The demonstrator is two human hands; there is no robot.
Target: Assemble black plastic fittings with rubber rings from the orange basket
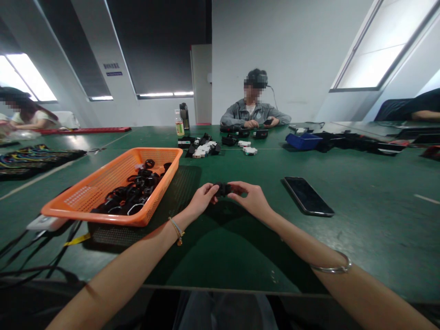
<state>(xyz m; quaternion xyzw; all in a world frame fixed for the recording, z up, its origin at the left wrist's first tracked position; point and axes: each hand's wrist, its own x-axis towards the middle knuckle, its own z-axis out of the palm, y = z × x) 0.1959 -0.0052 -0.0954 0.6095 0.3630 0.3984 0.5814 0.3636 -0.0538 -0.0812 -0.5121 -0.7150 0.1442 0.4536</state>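
Between my two hands, a little above the green table (261,252), is a small black part (223,189) whose exact kind I cannot make out. My left hand (203,198) grips its left end between thumb and fingers. At the other end, the thumb and fingers of my right hand (250,197) pinch the same part. An orange plastic basket (92,217) stands to the left of my left hand, with many black strap-like pieces (137,190) heaped inside. A dark smartphone (308,196) lies to the right of my right hand.
Across the table a person (254,107) in a grey jacket holds a dark object. White and black small parts (204,149), a bottle (179,123) and a blue bin (303,140) stand farther back. A white power strip (48,223) with cables sits beside the basket.
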